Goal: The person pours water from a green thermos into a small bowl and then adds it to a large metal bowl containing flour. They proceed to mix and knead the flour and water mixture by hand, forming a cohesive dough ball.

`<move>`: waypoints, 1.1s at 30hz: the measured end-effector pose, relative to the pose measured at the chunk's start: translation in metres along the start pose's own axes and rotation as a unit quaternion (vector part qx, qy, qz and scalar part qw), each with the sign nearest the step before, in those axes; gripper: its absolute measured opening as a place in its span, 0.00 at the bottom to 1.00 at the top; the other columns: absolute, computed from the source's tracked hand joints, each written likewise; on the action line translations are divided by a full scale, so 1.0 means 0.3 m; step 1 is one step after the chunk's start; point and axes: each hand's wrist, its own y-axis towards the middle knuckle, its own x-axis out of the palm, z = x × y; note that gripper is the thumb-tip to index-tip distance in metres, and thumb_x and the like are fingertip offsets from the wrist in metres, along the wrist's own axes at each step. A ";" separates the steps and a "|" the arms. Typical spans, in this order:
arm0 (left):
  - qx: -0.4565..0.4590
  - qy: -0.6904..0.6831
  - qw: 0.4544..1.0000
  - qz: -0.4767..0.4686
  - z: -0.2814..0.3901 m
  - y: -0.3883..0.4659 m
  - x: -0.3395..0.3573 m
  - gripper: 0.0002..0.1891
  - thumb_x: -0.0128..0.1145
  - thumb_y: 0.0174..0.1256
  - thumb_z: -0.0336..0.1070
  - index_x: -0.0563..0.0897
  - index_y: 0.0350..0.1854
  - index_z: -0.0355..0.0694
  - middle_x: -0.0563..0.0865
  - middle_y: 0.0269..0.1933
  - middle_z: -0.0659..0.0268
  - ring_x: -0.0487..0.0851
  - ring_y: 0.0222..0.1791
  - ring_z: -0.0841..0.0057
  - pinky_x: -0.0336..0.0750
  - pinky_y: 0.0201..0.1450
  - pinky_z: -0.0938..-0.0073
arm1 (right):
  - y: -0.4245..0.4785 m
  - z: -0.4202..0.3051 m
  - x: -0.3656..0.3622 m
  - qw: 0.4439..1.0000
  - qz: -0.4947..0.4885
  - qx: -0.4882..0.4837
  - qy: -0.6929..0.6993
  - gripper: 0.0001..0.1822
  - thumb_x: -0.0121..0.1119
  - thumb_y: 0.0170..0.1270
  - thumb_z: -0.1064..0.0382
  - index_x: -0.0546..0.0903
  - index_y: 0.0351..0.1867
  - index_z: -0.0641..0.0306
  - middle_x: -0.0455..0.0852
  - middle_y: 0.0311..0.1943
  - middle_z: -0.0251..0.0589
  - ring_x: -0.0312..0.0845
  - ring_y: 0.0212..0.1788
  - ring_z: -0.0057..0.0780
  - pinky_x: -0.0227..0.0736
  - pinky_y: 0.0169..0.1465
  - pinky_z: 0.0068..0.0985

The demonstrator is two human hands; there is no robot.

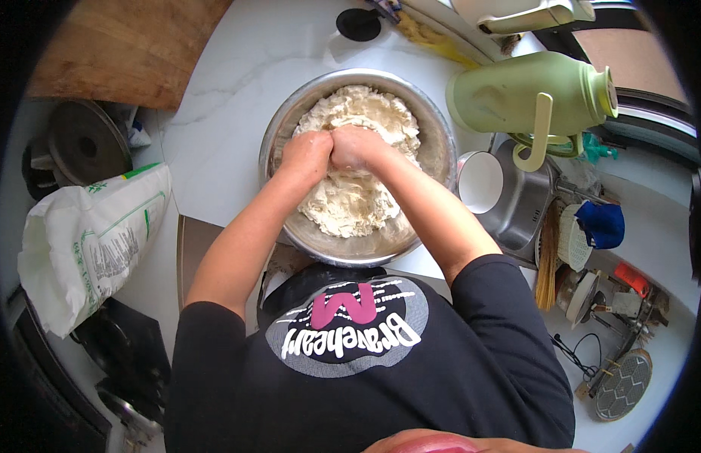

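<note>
A wide stainless steel bowl stands in front of me on the counter. Inside it lies a large mass of rough, pale, shaggy dough, heaped at the far side and again at the near side. My left hand and my right hand meet side by side over the middle of the dough, thumbs close together. Both are curled like fists and sunk into the dough, their fingertips hidden beneath. Bits of dough cling to the skin.
Right of the bowl are a white cup, a green thermos jug and a steel sink. An opened white sack stands at left, below a wooden board. A black round object lies beyond the bowl.
</note>
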 end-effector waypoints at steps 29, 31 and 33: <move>0.014 0.128 0.990 0.060 0.052 -0.219 0.087 0.07 0.51 0.56 0.27 0.82 0.33 0.37 0.85 0.36 0.54 0.83 0.42 0.58 0.79 0.42 0.59 | -0.236 0.024 0.134 0.986 0.080 -0.037 0.143 0.13 0.54 0.49 0.66 0.84 0.34 0.69 0.84 0.41 0.57 0.82 0.45 0.49 0.75 0.50 0.41; 0.015 0.099 0.989 0.110 0.080 -0.286 0.051 0.05 0.52 0.57 0.28 0.81 0.32 0.38 0.83 0.33 0.57 0.82 0.40 0.61 0.78 0.40 0.61 | -0.328 0.088 0.115 0.950 0.237 -0.063 0.193 0.15 0.50 0.54 0.70 0.82 0.40 0.71 0.83 0.43 0.61 0.80 0.48 0.49 0.73 0.53 0.41; 0.029 0.048 0.982 0.179 0.044 -0.324 0.059 0.04 0.52 0.57 0.28 0.80 0.30 0.39 0.82 0.31 0.56 0.82 0.36 0.59 0.76 0.38 0.58 | -0.287 0.194 0.084 0.853 0.489 -0.166 0.071 0.17 0.49 0.57 0.71 0.79 0.48 0.70 0.81 0.45 0.62 0.78 0.51 0.50 0.70 0.57 0.39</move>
